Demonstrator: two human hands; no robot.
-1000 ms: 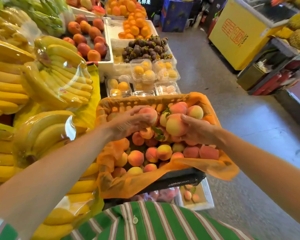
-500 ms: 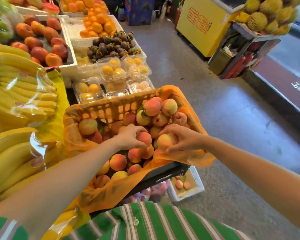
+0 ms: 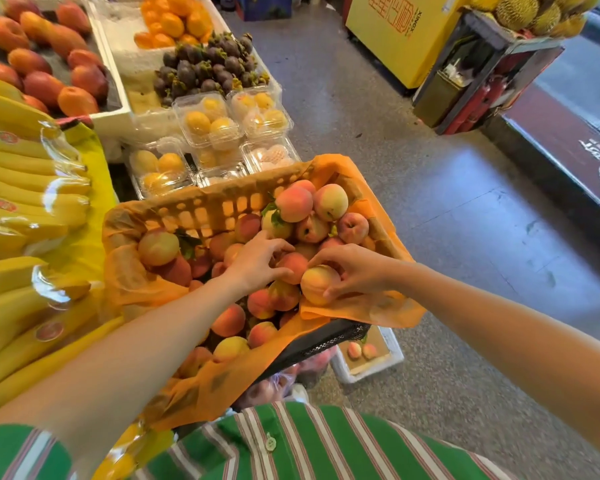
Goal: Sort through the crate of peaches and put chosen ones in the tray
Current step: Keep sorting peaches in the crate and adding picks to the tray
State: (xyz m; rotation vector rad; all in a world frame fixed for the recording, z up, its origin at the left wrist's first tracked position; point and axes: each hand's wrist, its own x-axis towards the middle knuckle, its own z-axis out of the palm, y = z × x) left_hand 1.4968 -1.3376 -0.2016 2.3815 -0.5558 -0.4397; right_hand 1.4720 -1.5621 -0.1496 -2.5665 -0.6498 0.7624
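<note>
Orange-lined crate [image 3: 219, 206] heaped with peaches: right hand [image 3: 358, 271] grips a yellowish peach [image 3: 316, 285] at its right edge, left hand [image 3: 257, 262] pinches a redder peach [image 3: 294, 265] touching it, white tray [image 3: 394, 355] on floor [image 3: 430, 202] below.

Tray [image 3: 364, 374] partly hidden under crate [image 3: 326, 341], bananas [image 3: 14, 188] seemingly blurred

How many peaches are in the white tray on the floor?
2: left peach and right peach, side by side in the tray. The crate hides part of it, so more may be there.
</note>
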